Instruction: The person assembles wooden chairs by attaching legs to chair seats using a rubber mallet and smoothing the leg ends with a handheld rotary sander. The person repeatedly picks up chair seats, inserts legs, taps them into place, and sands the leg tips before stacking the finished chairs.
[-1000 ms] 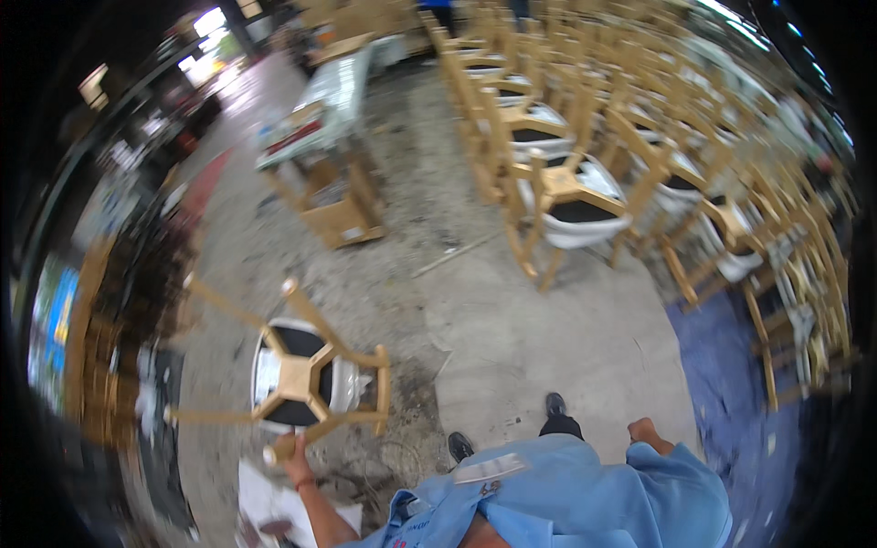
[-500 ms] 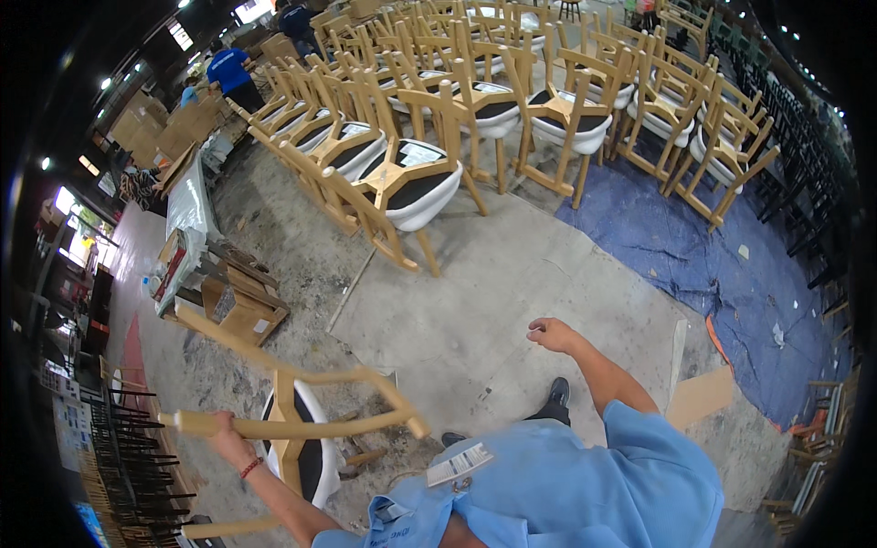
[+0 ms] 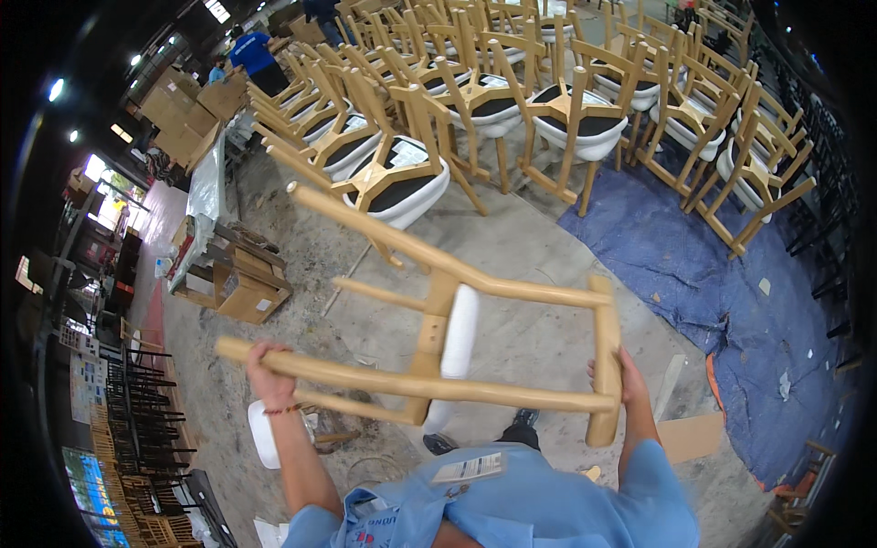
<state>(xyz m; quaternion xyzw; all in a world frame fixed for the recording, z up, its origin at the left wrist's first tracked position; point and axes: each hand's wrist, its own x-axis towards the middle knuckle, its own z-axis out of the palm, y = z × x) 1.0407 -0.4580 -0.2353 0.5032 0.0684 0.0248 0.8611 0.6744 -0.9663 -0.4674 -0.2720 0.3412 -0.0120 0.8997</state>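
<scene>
I hold a light wooden chair (image 3: 512, 393) sideways in front of me, its long legs pointing left and its backrest to the right. My left hand (image 3: 268, 373) is wrapped round the nearer leg close to its end. My right hand (image 3: 626, 376) grips the top rail (image 3: 604, 361) of the backrest from its outer side; part of its fingers is behind the wood. The white-covered seat (image 3: 459, 333) shows edge-on in the middle. Below my left forearm another white padded piece (image 3: 263, 437), partly hidden, is low by the floor.
Many similar chairs (image 3: 397, 187) with white seats stand upturned in rows ahead. A blue tarp (image 3: 658, 265) covers the floor at right, with a flat cardboard piece (image 3: 690, 438) nearby. At left are a plastic-covered table (image 3: 208, 178) and cardboard boxes (image 3: 251, 288). A person in blue (image 3: 253, 57) stands farther back.
The chair has come up and across from my left side to in front of me. My right hand, empty before, has taken hold of its top rail.
</scene>
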